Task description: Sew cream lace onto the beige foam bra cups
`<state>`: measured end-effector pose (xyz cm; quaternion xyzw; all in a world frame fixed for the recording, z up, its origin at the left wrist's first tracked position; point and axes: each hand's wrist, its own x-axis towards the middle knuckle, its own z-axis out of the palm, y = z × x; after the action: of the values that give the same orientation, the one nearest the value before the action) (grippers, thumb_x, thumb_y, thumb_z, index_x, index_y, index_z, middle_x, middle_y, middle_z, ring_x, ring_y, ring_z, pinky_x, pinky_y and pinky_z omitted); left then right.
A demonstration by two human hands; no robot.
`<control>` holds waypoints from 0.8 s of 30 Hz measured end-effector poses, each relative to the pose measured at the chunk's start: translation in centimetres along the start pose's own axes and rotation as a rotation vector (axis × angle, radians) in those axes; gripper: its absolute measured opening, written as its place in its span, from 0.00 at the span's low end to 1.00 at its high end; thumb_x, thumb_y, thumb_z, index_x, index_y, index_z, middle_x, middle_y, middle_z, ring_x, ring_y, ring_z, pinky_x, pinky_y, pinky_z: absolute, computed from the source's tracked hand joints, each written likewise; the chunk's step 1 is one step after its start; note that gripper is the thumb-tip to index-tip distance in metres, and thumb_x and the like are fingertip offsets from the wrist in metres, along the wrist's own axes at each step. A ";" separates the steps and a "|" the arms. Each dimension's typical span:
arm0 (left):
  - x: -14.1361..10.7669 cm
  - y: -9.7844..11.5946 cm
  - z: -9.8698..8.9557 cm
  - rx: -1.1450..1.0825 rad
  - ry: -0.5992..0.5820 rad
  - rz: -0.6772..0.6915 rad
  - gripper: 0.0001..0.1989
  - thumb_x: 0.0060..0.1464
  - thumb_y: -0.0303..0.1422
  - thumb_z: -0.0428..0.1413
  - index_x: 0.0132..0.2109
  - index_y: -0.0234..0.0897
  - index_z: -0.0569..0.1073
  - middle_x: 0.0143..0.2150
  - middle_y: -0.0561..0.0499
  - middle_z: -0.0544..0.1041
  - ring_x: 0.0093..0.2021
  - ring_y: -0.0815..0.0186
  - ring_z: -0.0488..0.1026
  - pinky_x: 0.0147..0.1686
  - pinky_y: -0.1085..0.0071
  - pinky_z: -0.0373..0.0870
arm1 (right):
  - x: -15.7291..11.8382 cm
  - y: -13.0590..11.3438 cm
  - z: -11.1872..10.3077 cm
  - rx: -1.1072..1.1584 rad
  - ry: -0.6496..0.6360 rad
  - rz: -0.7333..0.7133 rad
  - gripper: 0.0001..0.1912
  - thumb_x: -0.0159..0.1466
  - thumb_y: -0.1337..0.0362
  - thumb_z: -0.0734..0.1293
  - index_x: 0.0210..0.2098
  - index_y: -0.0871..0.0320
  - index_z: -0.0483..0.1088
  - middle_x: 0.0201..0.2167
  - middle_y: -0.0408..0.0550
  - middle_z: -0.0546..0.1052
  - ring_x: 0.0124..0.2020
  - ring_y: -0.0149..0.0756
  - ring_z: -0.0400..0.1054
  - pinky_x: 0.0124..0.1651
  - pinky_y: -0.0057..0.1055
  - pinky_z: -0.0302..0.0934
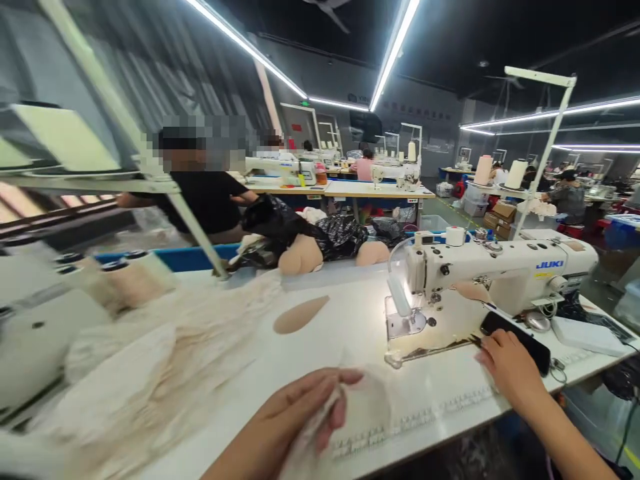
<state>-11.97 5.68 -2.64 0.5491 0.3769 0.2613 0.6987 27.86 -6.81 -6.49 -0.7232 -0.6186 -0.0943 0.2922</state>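
Near the front edge of the white sewing table, my left hand pinches a thin, pale piece of fabric. The fabric hangs below the fingers and is partly blurred. My right hand is closed beside a black phone, with a small dark pointed tool sticking out from the fingertips; most of it is hidden. Between and beyond my hands stands a white sewing machine, its lamp lit over the needle plate. A beige teardrop-shaped piece lies flat left of the machine.
Crumpled cream fabric covers the table's left side, near thread cones. Black plastic bags and beige moulded pieces sit along the back edge. A white box lies at right. A person in black works across the table.
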 end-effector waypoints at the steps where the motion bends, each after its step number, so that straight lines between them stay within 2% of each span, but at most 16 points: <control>1: 0.1 0.6 0.7 -0.022 -0.004 0.026 0.21 0.59 0.51 0.63 0.50 0.41 0.81 0.39 0.49 0.79 0.34 0.65 0.70 0.36 0.71 0.68 | -0.4 0.7 0.1 -0.028 0.000 -0.009 0.10 0.72 0.59 0.63 0.43 0.53 0.75 0.38 0.56 0.77 0.43 0.53 0.71 0.47 0.44 0.66; 2: 0.2 1.0 1.6 -0.026 -0.023 0.047 0.21 0.59 0.49 0.65 0.50 0.38 0.81 0.40 0.48 0.79 0.35 0.65 0.70 0.40 0.70 0.68 | -0.7 0.7 0.2 -0.033 0.003 -0.013 0.12 0.74 0.59 0.61 0.42 0.54 0.75 0.36 0.56 0.77 0.41 0.52 0.72 0.46 0.44 0.65; 4: 0.5 1.8 3.4 -0.010 -0.107 0.057 0.24 0.58 0.49 0.65 0.52 0.36 0.79 0.36 0.48 0.79 0.35 0.64 0.70 0.40 0.69 0.68 | -0.9 -0.7 0.2 0.018 -0.011 -0.011 0.17 0.76 0.58 0.55 0.40 0.54 0.73 0.31 0.53 0.76 0.34 0.48 0.71 0.40 0.40 0.65; 6: 0.7 2.5 5.0 0.005 -0.160 0.070 0.25 0.56 0.49 0.66 0.51 0.34 0.77 0.33 0.48 0.79 0.33 0.65 0.68 0.38 0.69 0.66 | -0.9 -3.8 -0.1 0.112 -0.054 -0.023 0.19 0.78 0.54 0.53 0.42 0.52 0.72 0.27 0.46 0.74 0.27 0.43 0.69 0.33 0.36 0.63; 8: 0.7 3.1 5.9 -0.009 -0.198 0.073 0.26 0.55 0.49 0.67 0.51 0.34 0.76 0.31 0.49 0.79 0.32 0.66 0.67 0.35 0.70 0.65 | -0.4 -7.7 -0.7 0.207 -0.099 -0.150 0.15 0.77 0.52 0.57 0.45 0.51 0.71 0.26 0.43 0.74 0.24 0.40 0.68 0.30 0.32 0.61; 11: 0.6 3.5 6.6 -0.040 -0.250 0.081 0.27 0.54 0.48 0.68 0.53 0.33 0.75 0.31 0.49 0.79 0.32 0.66 0.68 0.34 0.71 0.65 | 1.0 -12.8 -1.2 0.206 0.016 -0.405 0.13 0.77 0.57 0.59 0.40 0.53 0.71 0.27 0.43 0.75 0.25 0.36 0.69 0.30 0.29 0.58; 13: 0.6 3.5 6.9 -0.049 -0.276 0.092 0.26 0.54 0.47 0.68 0.53 0.33 0.75 0.31 0.49 0.79 0.33 0.65 0.69 0.34 0.71 0.65 | 1.7 -15.0 -0.8 0.127 0.116 -0.504 0.16 0.78 0.62 0.57 0.35 0.54 0.69 0.26 0.44 0.74 0.25 0.35 0.68 0.30 0.29 0.55; 15: 0.5 3.6 7.1 -0.024 -0.298 0.098 0.25 0.56 0.47 0.66 0.52 0.33 0.76 0.30 0.49 0.79 0.32 0.65 0.70 0.34 0.71 0.66 | 2.0 -16.2 0.0 0.066 0.171 -0.539 0.18 0.78 0.66 0.56 0.32 0.54 0.68 0.24 0.43 0.72 0.24 0.35 0.66 0.30 0.30 0.53; 17: 0.2 3.9 6.7 0.101 -0.291 0.110 0.24 0.57 0.48 0.64 0.52 0.35 0.78 0.29 0.50 0.78 0.31 0.65 0.71 0.34 0.70 0.66 | 1.6 -16.0 1.1 0.063 0.126 -0.527 0.17 0.77 0.66 0.56 0.32 0.54 0.68 0.25 0.44 0.72 0.24 0.35 0.64 0.31 0.31 0.52; 19: -0.3 4.8 4.9 0.332 -0.164 0.163 0.23 0.58 0.51 0.61 0.52 0.38 0.79 0.28 0.50 0.79 0.30 0.62 0.72 0.33 0.69 0.68 | 1.0 -14.2 2.0 0.086 0.005 -0.469 0.13 0.77 0.64 0.58 0.37 0.54 0.69 0.28 0.45 0.73 0.27 0.36 0.66 0.33 0.31 0.53; 20: -0.6 5.4 3.4 0.469 -0.041 0.212 0.23 0.59 0.52 0.60 0.52 0.40 0.80 0.29 0.50 0.80 0.31 0.60 0.74 0.34 0.67 0.69 | 0.7 -12.8 2.2 0.088 -0.064 -0.420 0.11 0.77 0.63 0.59 0.40 0.54 0.70 0.30 0.46 0.75 0.29 0.37 0.68 0.34 0.31 0.55; 22: -1.0 6.7 -0.3 0.733 0.290 0.364 0.23 0.62 0.53 0.55 0.53 0.43 0.80 0.37 0.47 0.82 0.38 0.55 0.77 0.38 0.63 0.72 | 0.4 -9.2 2.2 0.030 -0.113 -0.313 0.11 0.77 0.60 0.59 0.45 0.53 0.71 0.33 0.48 0.77 0.32 0.39 0.71 0.35 0.31 0.58; 24: -0.9 7.5 -3.8 0.972 0.618 0.544 0.25 0.64 0.53 0.53 0.58 0.44 0.77 0.50 0.44 0.82 0.51 0.48 0.76 0.48 0.56 0.73 | 0.5 -5.8 1.6 -0.073 -0.110 -0.211 0.13 0.77 0.57 0.58 0.45 0.52 0.72 0.33 0.48 0.77 0.32 0.41 0.71 0.34 0.32 0.59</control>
<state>-15.19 9.11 4.41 0.7787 0.4838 0.3751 0.1375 22.12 -5.17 -5.78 -0.6684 -0.7025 -0.1069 0.2199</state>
